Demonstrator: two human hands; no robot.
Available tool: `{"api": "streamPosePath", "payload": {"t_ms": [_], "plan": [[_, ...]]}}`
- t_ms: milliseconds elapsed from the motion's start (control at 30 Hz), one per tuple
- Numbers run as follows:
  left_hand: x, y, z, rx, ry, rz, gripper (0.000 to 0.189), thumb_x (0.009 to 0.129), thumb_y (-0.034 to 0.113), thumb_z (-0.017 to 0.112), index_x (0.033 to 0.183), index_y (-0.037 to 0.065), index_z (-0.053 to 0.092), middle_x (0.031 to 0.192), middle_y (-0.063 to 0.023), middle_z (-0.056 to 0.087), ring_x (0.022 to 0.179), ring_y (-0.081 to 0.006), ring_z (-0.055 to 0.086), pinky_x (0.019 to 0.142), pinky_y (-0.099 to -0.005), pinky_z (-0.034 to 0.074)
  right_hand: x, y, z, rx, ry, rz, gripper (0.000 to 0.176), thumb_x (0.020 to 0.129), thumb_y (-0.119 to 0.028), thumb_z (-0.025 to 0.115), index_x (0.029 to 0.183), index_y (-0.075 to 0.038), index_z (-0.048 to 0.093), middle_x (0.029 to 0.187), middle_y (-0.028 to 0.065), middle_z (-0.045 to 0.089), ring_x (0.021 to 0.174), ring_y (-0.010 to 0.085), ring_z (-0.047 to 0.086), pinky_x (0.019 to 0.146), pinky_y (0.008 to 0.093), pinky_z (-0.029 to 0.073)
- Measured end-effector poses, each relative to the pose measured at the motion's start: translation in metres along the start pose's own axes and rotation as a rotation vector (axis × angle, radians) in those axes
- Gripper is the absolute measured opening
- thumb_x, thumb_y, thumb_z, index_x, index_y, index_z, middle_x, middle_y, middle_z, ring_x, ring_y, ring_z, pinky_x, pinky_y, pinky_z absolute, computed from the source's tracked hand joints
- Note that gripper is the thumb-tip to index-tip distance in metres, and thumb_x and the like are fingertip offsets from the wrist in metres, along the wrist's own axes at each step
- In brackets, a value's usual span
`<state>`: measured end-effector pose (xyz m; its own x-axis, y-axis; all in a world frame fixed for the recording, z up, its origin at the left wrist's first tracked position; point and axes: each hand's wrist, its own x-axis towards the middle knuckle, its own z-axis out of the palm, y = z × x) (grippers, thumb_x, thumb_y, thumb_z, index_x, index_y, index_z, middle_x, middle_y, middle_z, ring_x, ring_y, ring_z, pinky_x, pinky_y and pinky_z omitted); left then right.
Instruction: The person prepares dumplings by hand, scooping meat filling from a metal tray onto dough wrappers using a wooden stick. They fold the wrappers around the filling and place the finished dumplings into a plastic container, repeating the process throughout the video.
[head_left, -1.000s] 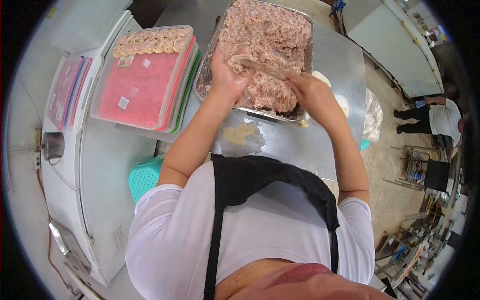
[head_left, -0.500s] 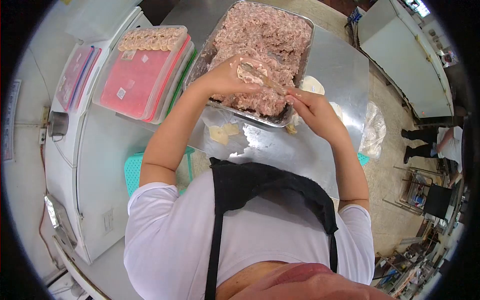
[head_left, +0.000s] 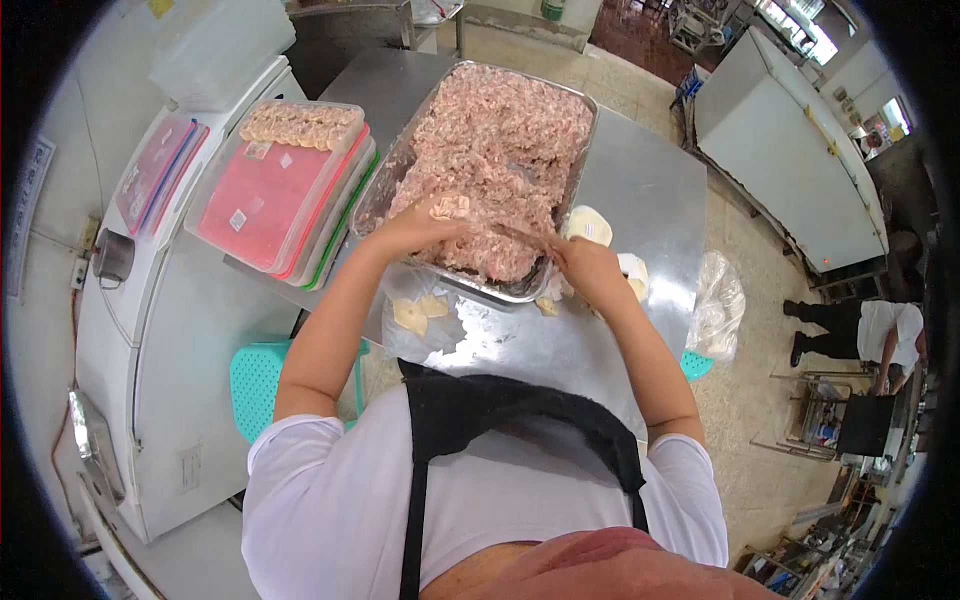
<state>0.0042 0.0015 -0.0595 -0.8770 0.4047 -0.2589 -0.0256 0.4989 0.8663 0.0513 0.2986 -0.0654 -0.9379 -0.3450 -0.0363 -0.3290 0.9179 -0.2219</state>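
A metal tray (head_left: pixel 589 150) full of ground meat (head_left: pixel 500 120) lies on the steel table. Over its near left part, my left hand (head_left: pixel 418 226) is closed around a small piece of filled dough (head_left: pixel 450 207). My right hand (head_left: pixel 585 266), at the tray's near right corner, grips a thin spreading tool (head_left: pixel 520 236) whose tip points left over the meat. Round dough wrappers (head_left: pixel 589 226) lie right of the tray, with more wrappers (head_left: pixel 632 272) behind my right hand. Loose wrapper pieces (head_left: pixel 410 315) rest on plastic near the table's front edge.
Stacked plastic containers (head_left: pixel 265 205) stand left of the tray, with filled dumplings (head_left: pixel 300 126) on top. A turquoise stool (head_left: pixel 262 385) is below left. A plastic bag (head_left: pixel 716 305) hangs at the table's right. Another person (head_left: pixel 885 330) stands far right, beyond a white freezer (head_left: pixel 790 150).
The camera view has shifted, showing more beyond the tray. The tool has left the dough in my left hand, and its tip is now over the meat. My hands are farther apart.
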Motion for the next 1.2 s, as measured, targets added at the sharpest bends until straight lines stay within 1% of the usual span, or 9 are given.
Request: {"api": "streamPosePath", "payload": {"t_ms": [67,133,233,333,433,700,900,1033,1200], "plan": [[-0.009,0.014,-0.007,-0.036,0.043,-0.013,0.074,0.075,0.040,0.074,0.135,0.010,0.043,0.126,-0.0206,0.054,0.130,-0.0299,0.041,0.105,-0.0357,0.035,-0.008,-0.001,-0.020,0.061,-0.015,0.039,0.026,0.091,-0.021,0.056,0.114,-0.010,0.062,0.086,0.0147,0.064,0.079,0.0337,0.063,0.070,0.0424,0.050],[-0.021,0.036,-0.012,0.127,-0.006,0.462,0.075,0.078,0.036,0.073,0.139,0.010,0.037,0.132,-0.0192,0.050,0.131,-0.0281,0.040,0.106,-0.0364,0.033,-0.022,-0.008,-0.039,0.122,-0.053,0.081,0.028,0.092,-0.022,0.055,0.115,-0.009,0.063,0.090,0.0156,0.066,0.083,0.0322,0.064,0.073,0.0397,0.050],[-0.032,0.061,-0.010,0.193,0.015,0.628,0.063,0.080,0.024,0.071,0.135,0.009,0.046,0.130,-0.0151,0.051,0.122,-0.0240,0.048,0.101,-0.0378,0.039,-0.033,-0.025,-0.059,0.540,0.187,-0.029,0.032,0.093,-0.023,0.055,0.117,-0.003,0.061,0.092,0.0177,0.067,0.084,0.0277,0.065,0.075,0.0340,0.049],[-0.029,0.064,-0.010,0.028,-0.246,0.414,0.052,0.075,0.031,0.075,0.119,0.008,0.058,0.102,-0.0148,0.067,0.094,-0.0211,0.063,0.086,-0.0340,0.048,-0.031,-0.053,-0.051,0.680,0.138,-0.187,0.030,0.091,-0.019,0.059,0.117,-0.003,0.061,0.088,0.0156,0.066,0.082,0.0271,0.064,0.073,0.0335,0.049],[-0.029,0.055,-0.014,0.204,0.001,0.455,0.046,0.074,0.034,0.075,0.107,0.004,0.063,0.085,-0.0131,0.068,0.078,-0.0188,0.064,0.075,-0.0321,0.050,-0.034,-0.067,-0.085,0.216,0.230,-0.131,0.026,0.090,-0.019,0.060,0.113,-0.009,0.064,0.080,0.0134,0.062,0.076,0.0319,0.062,0.068,0.0378,0.049],[-0.035,0.041,-0.063,0.136,-0.052,0.450,0.058,0.072,0.038,0.078,0.115,0.008,0.053,0.109,-0.0148,0.062,0.099,-0.0214,0.058,0.086,-0.0328,0.045,-0.030,-0.107,-0.099,0.120,0.359,-0.077,0.023,0.091,-0.017,0.059,0.111,-0.008,0.065,0.088,0.0133,0.064,0.073,0.0302,0.062,0.065,0.0385,0.049],[-0.070,0.017,-0.107,0.220,0.141,0.766,0.052,0.072,0.025,0.080,0.113,0.004,0.056,0.110,-0.0095,0.062,0.102,-0.0213,0.059,0.089,-0.0327,0.045,-0.014,-0.176,-0.115,0.516,0.201,-0.077,0.023,0.091,-0.015,0.057,0.107,0.000,0.065,0.096,0.0193,0.065,0.082,0.0331,0.064,0.074,0.0347,0.049],[-0.084,0.004,-0.150,0.257,-0.081,0.839,0.035,0.073,0.024,0.078,0.093,0.003,0.059,0.092,-0.0095,0.061,0.088,-0.0209,0.057,0.079,-0.0335,0.045,0.024,-0.207,-0.082,0.341,0.107,-0.252,0.025,0.091,-0.020,0.057,0.109,-0.004,0.064,0.098,0.0172,0.065,0.084,0.0363,0.062,0.075,0.0402,0.049],[-0.090,-0.022,-0.189,0.196,-0.045,0.692,0.035,0.072,0.024,0.078,0.088,0.003,0.055,0.081,-0.0081,0.055,0.080,-0.0197,0.055,0.073,-0.0345,0.044,0.031,-0.270,-0.093,0.130,0.476,-0.206,0.026,0.088,-0.024,0.060,0.112,-0.013,0.063,0.076,0.0116,0.059,0.071,0.0313,0.061,0.061,0.0417,0.048]]}}
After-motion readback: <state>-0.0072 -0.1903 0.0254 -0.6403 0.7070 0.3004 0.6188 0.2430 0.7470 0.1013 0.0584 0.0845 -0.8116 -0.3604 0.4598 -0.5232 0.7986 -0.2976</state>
